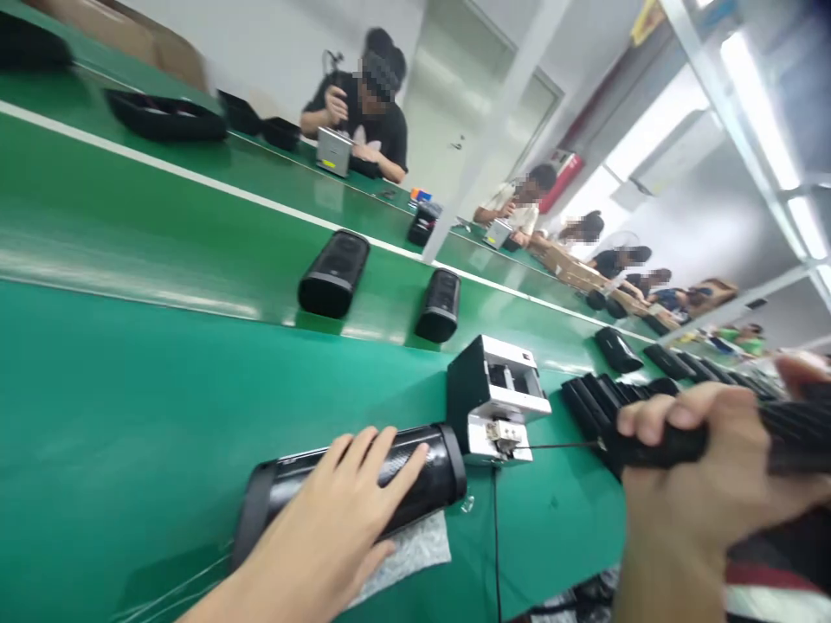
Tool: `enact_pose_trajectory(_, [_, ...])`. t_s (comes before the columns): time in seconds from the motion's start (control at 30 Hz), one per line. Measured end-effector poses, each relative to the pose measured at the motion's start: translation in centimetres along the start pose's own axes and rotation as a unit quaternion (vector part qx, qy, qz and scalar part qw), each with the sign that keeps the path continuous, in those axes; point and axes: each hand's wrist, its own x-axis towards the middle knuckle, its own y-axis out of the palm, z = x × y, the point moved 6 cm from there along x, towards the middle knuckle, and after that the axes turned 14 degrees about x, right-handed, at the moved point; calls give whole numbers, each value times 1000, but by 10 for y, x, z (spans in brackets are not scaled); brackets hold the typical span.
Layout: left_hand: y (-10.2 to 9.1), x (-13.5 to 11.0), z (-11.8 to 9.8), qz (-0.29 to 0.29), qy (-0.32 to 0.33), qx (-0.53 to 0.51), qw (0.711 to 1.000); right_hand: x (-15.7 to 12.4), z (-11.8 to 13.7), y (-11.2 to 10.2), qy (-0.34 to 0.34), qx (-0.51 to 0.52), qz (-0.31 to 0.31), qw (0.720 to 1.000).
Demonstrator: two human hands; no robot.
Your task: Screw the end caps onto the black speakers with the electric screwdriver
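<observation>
- The left hand lies flat on a black speaker with its fingers spread wide over the curved side, pressing rather than gripping. The speaker lies on its side on a foam sheet near the front edge of the green bench.
- The right hand is closed in a fist around a black tool handle; a thin tip reaches toward a small feeder box just beside the speaker's end.
- Risk, as I judge it: the round speaker could roll under the flat palm, since nothing else blocks it.
- The thin tip could slip off the feeder's small mouth.
- Two more speakers lie on the belt beyond, well apart.
- The right hand's thumb, the tool's far end and the dark parts behind it are blurred or cut off by the frame edge.
</observation>
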Motion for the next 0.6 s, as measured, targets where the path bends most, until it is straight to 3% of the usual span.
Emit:
enact_pose_trajectory(0.07, [10, -4, 2, -52, -4, 23, 998, 0, -11, 5, -17, -12, 13, 1000])
enact_pose_trajectory(0.17, [17, -11, 11, -128, -38, 48, 990, -1, -36, 5, 21, 4, 55, 998])
enact_pose_trajectory(0.33, [6, -16, 17, -182, 17, 74, 980, -9, -61, -6, 64, 21, 84, 994])
enact_pose_trajectory(0.47, [-1, -17, 18, -194, -4, 71, 978, -27, -56, -8, 139, 41, 113, 983])
enact_pose_trajectory(0.6, [-1, -20, 14, -174, 1, 75, 982, -48, -22, -17, 195, 99, 78, 973])
